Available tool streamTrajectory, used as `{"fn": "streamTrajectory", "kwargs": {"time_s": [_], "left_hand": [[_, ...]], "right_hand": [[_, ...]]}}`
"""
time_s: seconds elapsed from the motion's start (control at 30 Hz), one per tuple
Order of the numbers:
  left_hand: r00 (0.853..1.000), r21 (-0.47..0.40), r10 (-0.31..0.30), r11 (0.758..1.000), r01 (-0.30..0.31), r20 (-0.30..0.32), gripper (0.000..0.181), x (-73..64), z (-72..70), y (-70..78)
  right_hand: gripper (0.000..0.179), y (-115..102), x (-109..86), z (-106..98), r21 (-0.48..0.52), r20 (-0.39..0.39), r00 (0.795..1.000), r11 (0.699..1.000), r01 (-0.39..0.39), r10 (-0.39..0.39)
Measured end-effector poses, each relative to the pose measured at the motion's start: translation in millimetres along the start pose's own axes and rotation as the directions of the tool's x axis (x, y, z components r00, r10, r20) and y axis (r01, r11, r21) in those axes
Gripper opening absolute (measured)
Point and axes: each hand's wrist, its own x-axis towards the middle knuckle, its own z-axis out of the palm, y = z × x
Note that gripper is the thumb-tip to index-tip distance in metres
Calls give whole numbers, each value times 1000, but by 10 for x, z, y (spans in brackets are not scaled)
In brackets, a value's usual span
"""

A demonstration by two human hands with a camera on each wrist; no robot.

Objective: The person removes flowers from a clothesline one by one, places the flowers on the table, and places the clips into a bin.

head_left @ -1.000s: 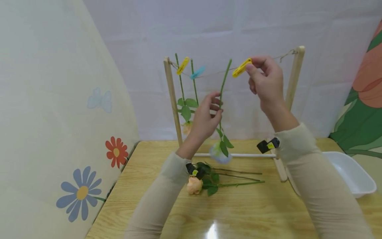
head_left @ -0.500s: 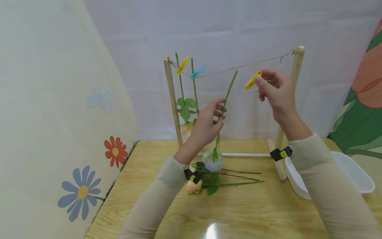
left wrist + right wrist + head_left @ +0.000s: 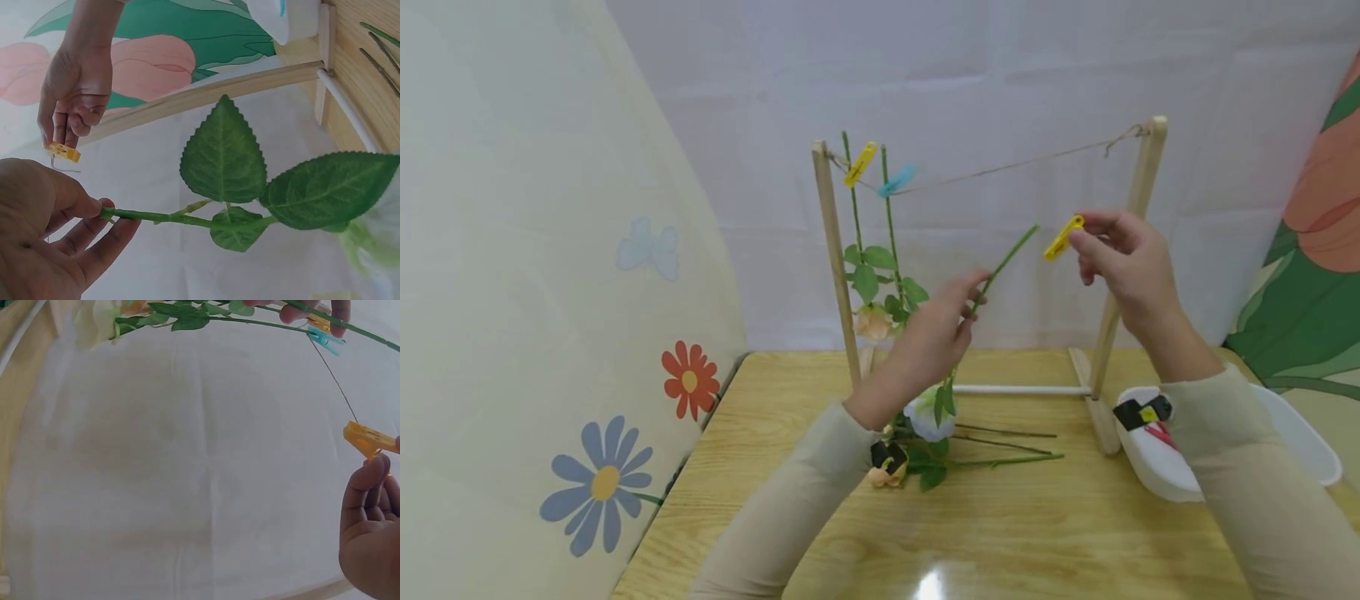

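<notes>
My left hand (image 3: pixel 928 342) grips the green stem (image 3: pixel 1011 257) of an upside-down artificial flower, its pale bluish-white bloom (image 3: pixel 930 414) low near the table. The stem slants up to the right, and its serrated leaves (image 3: pixel 223 153) show in the left wrist view. My right hand (image 3: pixel 1135 262) pinches a yellow clothespin (image 3: pixel 1063 238) just right of the stem's tip. Above both hands runs a thin string (image 3: pixel 1000 169). On its left part, another yellow clothespin (image 3: pixel 861 164) and a blue clothespin (image 3: pixel 897 181) hold upside-down stems; a peach rose (image 3: pixel 872 322) hangs below.
Two wooden posts (image 3: pixel 1142 192) carry the string, with a white bar (image 3: pixel 1022 390) between them near the tabletop. Loose flowers with stems (image 3: pixel 1007 460) lie on the wooden table (image 3: pixel 1000 533). A white basin (image 3: pixel 1157 471) with something red inside stands at the right, partly behind my sleeve.
Both hands have come down from the string, the right one also moving right with the yellow clothespin. The held stem has dropped and leans further right.
</notes>
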Motion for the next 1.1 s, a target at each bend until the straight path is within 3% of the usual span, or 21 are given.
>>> {"fn": "streamTrajectory", "kwargs": {"time_s": [0.17, 0.3, 0.43, 0.6, 0.83, 1.0, 1.1], "left_hand": [[997, 99, 78, 992, -78, 0, 60, -29, 78, 8], [997, 141, 53, 988, -61, 58, 59, -60, 145, 17], [992, 173, 43, 983, -64, 119, 62, -104, 193, 25], [987, 218, 74, 970, -105, 146, 70, -159, 241, 24], [978, 238, 41, 967, -91, 205, 77, -174, 330, 71], [969, 311, 69, 940, -143, 238, 74, -192, 422, 105], [965, 360, 79, 918, -168, 249, 76, -208, 468, 124]], "right_hand": [[21, 56, -87, -144, -11, 15, 1000, 1000, -23, 23], [19, 116, -154, -255, 43, 41, 999, 999, -28, 27], [20, 170, -231, -367, 33, 54, 998, 999, -36, 34], [20, 221, -309, -482, 3, 38, 998, 999, -47, 47], [18, 297, -383, -602, 41, 42, 997, 997, -68, 66], [17, 364, -446, -663, 30, 60, 995, 997, -76, 74], [18, 388, -485, -690, -28, 52, 993, 994, -102, 104]]}}
